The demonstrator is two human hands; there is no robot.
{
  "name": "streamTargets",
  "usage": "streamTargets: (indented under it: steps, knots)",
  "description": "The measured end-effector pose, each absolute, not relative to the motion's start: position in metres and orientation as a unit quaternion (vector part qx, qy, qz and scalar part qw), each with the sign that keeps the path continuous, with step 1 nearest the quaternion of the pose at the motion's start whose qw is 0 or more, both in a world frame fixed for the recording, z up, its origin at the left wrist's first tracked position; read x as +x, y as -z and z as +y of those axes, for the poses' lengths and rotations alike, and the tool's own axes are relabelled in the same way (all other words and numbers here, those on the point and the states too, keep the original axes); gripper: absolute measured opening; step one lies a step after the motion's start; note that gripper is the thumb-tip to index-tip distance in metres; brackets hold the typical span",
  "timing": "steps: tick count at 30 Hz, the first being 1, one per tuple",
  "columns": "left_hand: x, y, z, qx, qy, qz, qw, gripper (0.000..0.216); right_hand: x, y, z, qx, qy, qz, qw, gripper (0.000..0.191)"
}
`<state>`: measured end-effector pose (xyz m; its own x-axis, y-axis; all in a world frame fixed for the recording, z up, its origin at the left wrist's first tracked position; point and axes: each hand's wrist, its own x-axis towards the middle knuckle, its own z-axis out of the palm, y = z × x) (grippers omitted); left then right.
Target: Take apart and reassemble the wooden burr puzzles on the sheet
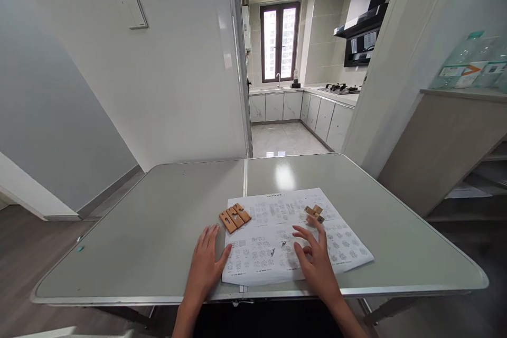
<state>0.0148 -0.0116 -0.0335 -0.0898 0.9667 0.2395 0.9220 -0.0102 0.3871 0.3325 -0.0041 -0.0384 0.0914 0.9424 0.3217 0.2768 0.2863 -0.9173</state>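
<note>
My left hand [206,264] lies on the table with its fingers stretched out and its thumb at the left edge of a printed paper sheet [269,269]. Just beyond it, three flat wooden tiles [235,218] with dark cut-out shapes sit side by side, partly over the sheet. My right hand [317,261] hovers over or rests on the sheet's right part, fingers curved and apart, nothing visible between them. Its fingertips overlap the near side of a small wooden block puzzle [315,212] of crossed pieces; whether they touch it I cannot tell.
The pale table [158,232] has a metal rim and a centre seam. Two small dark shapes [272,252] show on the sheet. A small green bit [81,249] lies near the left edge. Plastic bottles [467,66] stand on a cabinet at right. A kitchen lies beyond.
</note>
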Motion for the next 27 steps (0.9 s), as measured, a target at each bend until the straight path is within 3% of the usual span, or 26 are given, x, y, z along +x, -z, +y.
streamTargets:
  steps: [27]
  knots:
    - [0.014,0.036,-0.011,0.682,-0.229,0.694,0.021,0.062,0.336,0.055,0.005,-0.542,-0.358,-0.524,0.55,0.045]
